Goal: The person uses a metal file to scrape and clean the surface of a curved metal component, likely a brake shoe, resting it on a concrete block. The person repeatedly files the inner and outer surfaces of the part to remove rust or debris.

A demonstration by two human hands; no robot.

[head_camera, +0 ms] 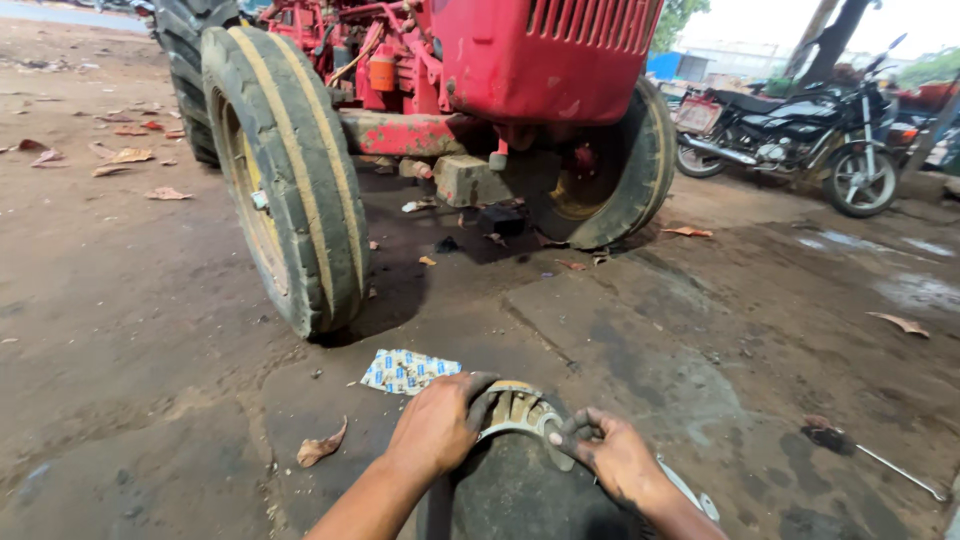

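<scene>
A round dark metal part, like a hub with a greasy bearing ring at its top, stands on the ground right below me. My left hand grips the ring's left rim, fingers curled over the edge. At the ring's right side, my right hand, smeared with black grease, pinches the rim with its fingertips. Both forearms come in from the bottom edge.
A red tractor stands ahead with its front wheels on oily ground. A blue-and-white printed packet lies beside my left hand. A metal tool lies at the right. A parked motorcycle stands at the back right. Dry leaves are scattered around.
</scene>
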